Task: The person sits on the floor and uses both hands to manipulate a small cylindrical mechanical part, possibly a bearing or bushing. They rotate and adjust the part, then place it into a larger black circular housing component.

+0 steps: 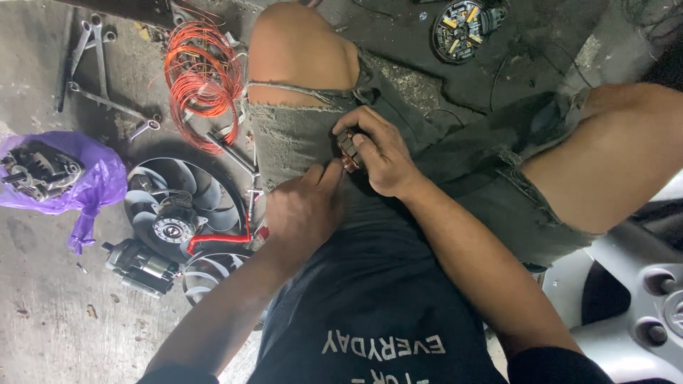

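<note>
The right hand (pixel 380 153) pinches a small dark part with coppery metal (pixel 349 151) in its grip, held over the lap against the grey shorts (pixel 299 139); the left hand (pixel 302 210) has fingers pressed together, its fingertips touching the part from the near left; on the floor to the left lie a coil of orange wire (pixel 203 78), a grey fan (pixel 181 206) and a purple bag (pixel 92 178)

Left of the lap, the fan (pixel 178 206), starter motor (pixel 139 267) and copper wire coil (pixel 203 75) crowd the floor; bare concrete (pixel 43 313) lies open nearer left.
</note>
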